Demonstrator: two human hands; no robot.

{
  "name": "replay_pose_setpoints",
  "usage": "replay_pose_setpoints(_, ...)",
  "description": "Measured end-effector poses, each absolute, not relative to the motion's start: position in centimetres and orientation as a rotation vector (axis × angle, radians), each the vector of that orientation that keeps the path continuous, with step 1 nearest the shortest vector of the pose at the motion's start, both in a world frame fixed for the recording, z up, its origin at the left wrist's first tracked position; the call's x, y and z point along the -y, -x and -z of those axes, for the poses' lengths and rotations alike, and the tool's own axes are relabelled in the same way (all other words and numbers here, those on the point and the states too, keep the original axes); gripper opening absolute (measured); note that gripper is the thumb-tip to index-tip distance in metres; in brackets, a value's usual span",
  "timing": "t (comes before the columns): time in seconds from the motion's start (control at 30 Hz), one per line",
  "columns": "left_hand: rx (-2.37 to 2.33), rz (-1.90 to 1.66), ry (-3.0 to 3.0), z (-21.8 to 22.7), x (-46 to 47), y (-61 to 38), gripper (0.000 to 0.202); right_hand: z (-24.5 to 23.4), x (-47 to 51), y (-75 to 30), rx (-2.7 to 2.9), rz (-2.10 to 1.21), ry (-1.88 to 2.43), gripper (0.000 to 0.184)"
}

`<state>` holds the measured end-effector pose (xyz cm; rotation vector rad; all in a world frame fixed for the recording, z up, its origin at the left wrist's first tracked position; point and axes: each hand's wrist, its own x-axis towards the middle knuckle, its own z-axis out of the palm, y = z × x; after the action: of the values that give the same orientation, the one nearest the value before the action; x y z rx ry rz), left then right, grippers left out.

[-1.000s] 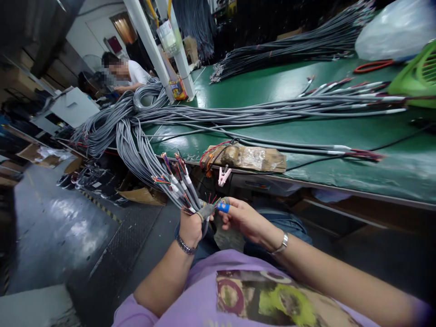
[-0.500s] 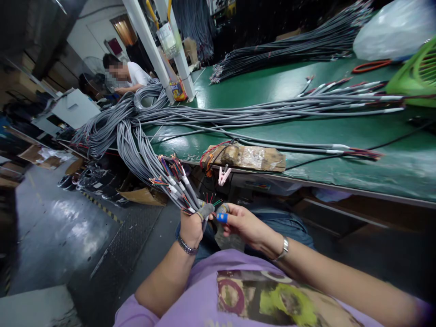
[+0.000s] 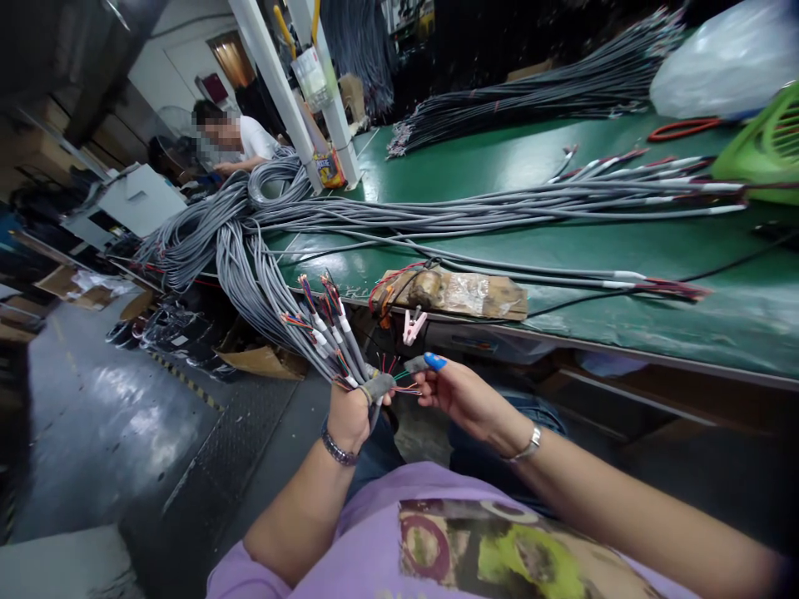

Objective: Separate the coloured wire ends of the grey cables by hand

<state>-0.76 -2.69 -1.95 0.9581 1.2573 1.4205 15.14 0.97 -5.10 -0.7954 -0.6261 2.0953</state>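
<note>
My left hand (image 3: 355,412), its thumb in a grey finger cover, is closed around a grey cable and the lower end of a bundle of grey cables (image 3: 340,337). Thin coloured wires (image 3: 407,388) fan out of the held cable past the thumb. At their tips is my right hand (image 3: 459,391), its fingers bent together on the wires. It wears blue tape on one digit and a grey cover on another; the exact pinch is partly hidden. Other stripped ends with white sleeves (image 3: 320,338) stand up beyond my left hand.
On the green bench (image 3: 499,170) lie long grey cables (image 3: 437,212) and a black cable bundle (image 3: 524,100). A wooden block (image 3: 465,293) and a pink clip (image 3: 413,327) sit at the near edge. A green basket (image 3: 761,141) stands right. A person (image 3: 250,137) works at far left.
My right hand has turned and lifted slightly to the right, its blue-taped digit now on top. Orange and red wires now show stretched toward its fingers. My left hand keeps its hold.
</note>
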Motion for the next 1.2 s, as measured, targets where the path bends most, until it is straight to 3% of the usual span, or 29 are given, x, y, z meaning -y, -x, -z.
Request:
replay_pose_setpoints(0.37, -1.097, -1.173, -0.84, -0.5, 0.1, 0.5, 0.017, 3.1, -6.1, -14.4, 0.642, -2.046, 0.711, 0.037)
replay_pose_setpoints(0.87, -1.088, -1.097, -0.901, 0.2, -1.3, -0.2, 0.025, 2.3, -6.1, -11.8, 0.423, -1.923, 0.677, 0.046)
replay_pose_setpoints(1.2, -1.135, -1.118, -0.843, -0.2, -0.5, -0.3, 0.026, 2.8, -5.3, -13.2, 0.47, -2.092, 0.604, 0.049)
